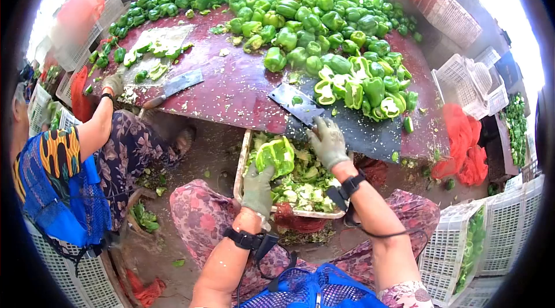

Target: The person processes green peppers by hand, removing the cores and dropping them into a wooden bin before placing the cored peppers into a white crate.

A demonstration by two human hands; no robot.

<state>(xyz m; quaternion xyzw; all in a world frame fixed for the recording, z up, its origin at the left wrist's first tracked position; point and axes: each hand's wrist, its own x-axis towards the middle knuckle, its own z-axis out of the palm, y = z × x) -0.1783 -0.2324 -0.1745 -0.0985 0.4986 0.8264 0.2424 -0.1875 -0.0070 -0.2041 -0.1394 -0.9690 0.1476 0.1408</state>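
Note:
My left hand (258, 188), in a grey-green glove, grips a cut green pepper (276, 156) above a white crate (239, 176) that holds pepper scraps (305, 170). On the right, my gloved right hand (328, 143) is closed at the handle end of a cleaver (296, 103), whose broad blade lies over the table edge with a small green piece on it. Just beyond the blade, cut pepper pieces (354, 95) lie in a pile. The cleaver's handle is mostly hidden by my fingers.
A large heap of whole green peppers (312, 16) covers the back of the red table (225, 85). At left a co-worker's gloved hand (114, 84) rests near another cleaver (184, 81). White crates (448, 244) and red net bags (462, 143) stand at right.

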